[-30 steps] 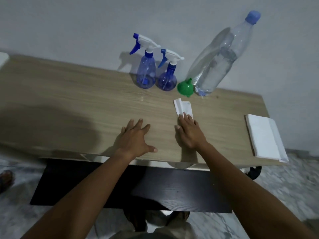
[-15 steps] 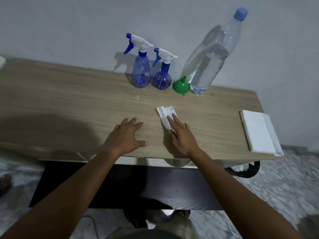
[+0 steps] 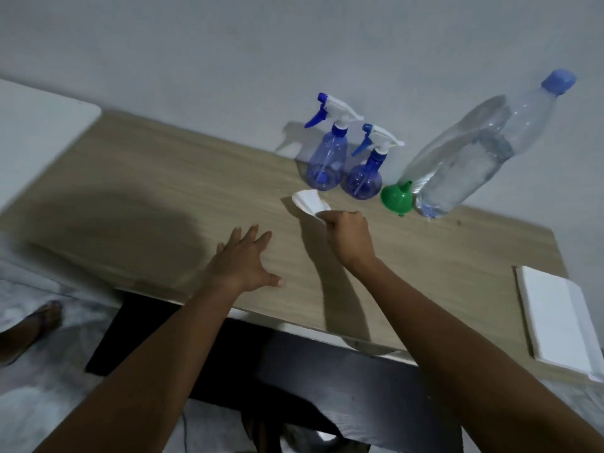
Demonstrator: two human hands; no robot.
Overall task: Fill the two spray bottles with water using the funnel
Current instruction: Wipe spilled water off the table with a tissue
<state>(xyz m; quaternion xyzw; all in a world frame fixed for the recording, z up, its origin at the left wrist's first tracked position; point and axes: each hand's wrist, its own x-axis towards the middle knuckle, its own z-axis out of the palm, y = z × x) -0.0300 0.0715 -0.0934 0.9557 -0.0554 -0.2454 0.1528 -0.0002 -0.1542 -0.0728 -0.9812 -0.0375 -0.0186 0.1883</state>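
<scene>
My right hand (image 3: 348,237) is curled, so its fingertips are hidden from me. It grips the near end of a folded white paper (image 3: 309,201), whose far end fans out above the table (image 3: 163,191). The white stack (image 3: 555,315) at the right end runs off the frame, as does a white slab (image 3: 39,125) at the far left. I cannot read the fill of either spray bottle.

The table is pale wood grain, pushed against a plain grey wall (image 3: 228,53). Under its front edge is a dark panel (image 3: 294,354), and the floor (image 3: 49,403) is light and mottled, with a sandalled foot (image 3: 32,325) at the left. My left hand (image 3: 243,266) lies flat near the front edge, fingers spread.

At the back, the taller spray bottle (image 3: 327,161) and the shorter spray bottle (image 3: 364,178) stand upright and touching, nozzles pointing left. Just right of them the green funnel (image 3: 396,199) has its spout up towards the wall. It touches the capped water bottle (image 3: 480,158), whose long axis leans right in this wide lens.
</scene>
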